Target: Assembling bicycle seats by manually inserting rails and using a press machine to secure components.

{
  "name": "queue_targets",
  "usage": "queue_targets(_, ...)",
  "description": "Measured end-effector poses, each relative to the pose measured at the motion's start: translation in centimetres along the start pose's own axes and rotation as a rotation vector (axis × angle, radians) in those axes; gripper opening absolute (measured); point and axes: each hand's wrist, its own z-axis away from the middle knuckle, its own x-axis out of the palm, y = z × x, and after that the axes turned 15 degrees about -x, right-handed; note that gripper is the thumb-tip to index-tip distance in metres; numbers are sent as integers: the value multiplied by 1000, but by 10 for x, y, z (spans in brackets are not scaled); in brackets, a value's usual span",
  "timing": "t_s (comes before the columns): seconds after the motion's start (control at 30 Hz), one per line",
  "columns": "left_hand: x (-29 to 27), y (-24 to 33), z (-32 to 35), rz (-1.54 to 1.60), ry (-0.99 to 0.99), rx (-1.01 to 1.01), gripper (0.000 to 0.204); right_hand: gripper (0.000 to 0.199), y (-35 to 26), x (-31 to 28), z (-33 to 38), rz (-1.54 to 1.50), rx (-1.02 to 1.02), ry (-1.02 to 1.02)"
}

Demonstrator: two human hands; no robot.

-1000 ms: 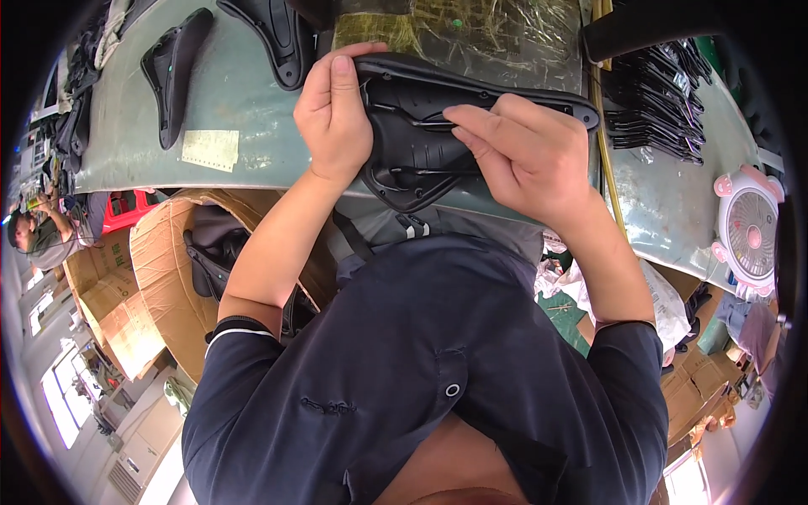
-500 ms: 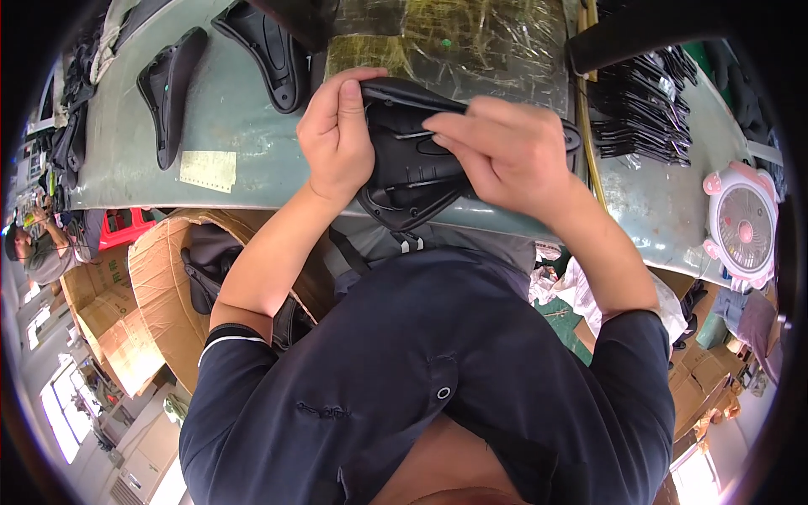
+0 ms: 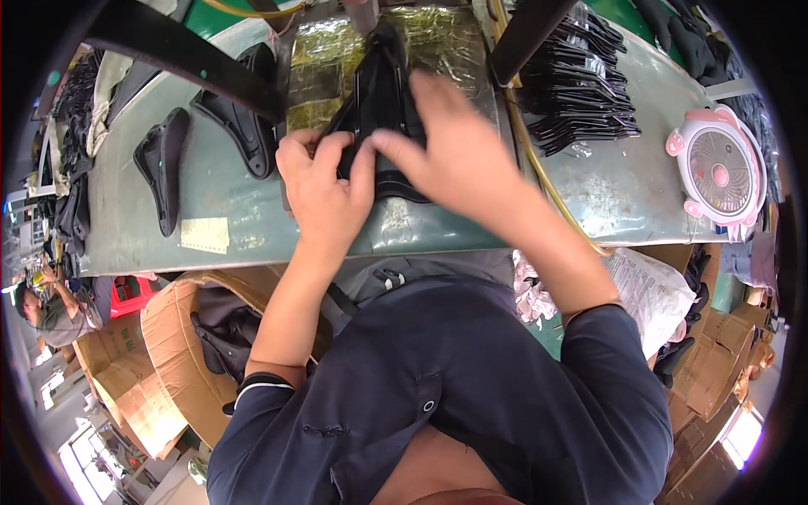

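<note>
My left hand [image 3: 326,181] was half-curled at the left side of the black moulded part [image 3: 383,101], its thumb stretched forward; I cannot tell whether it was pinching the rim. My right hand [image 3: 459,143] was spread, thumb well apart from the blurred fingers, over the part's right side; whether it touched is unclear. The part lay narrow end away from me, on the shiny, yellowish wrapped board [image 3: 316,55]. The pale paper sheet [image 3: 204,235] bore nothing I could read; the cardboard box [image 3: 139,391] and the white bag [image 3: 652,295] carried print. My hands hid much of the part, and a dark bar [image 3: 185,63] crossed another black piece [image 3: 236,118] behind it.
</note>
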Motion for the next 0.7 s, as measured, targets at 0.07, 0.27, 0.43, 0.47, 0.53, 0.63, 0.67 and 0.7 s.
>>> queue_targets(0.07, 6, 5, -7, 15, 11, 52, 20, 64, -1, 15, 8, 75, 24, 24)
queue_targets(0.27, 46, -12, -57, 53, 68, 188, 21, 49, 40, 48, -26, 162, 15, 233)
queue_targets(0.43, 51, -11, -56, 192, 20, 39, 22, 51, 44, 56, -22, 177, 0, 338)
queue_targets(0.47, 52, -13, -56, 194, 21, 38, 22, 59, 45, 55, -22, 143, -10, 334)
queue_targets(0.53, 53, -16, -58, 135, 93, 160, 17, 64, 42, 53, -20, 109, 20, 325)
queue_targets(0.63, 50, -14, -53, 78, 188, 177, 31, 72, 38, 48, -20, 65, 61, 301)
queue_targets(0.67, 49, -13, -53, 77, 191, 177, 31, 76, 37, 46, -19, 57, 72, 286)
queue_targets(0.7, 47, -12, -54, 153, 210, 159, 37, 76, 36, 44, -18, 55, 69, 288)
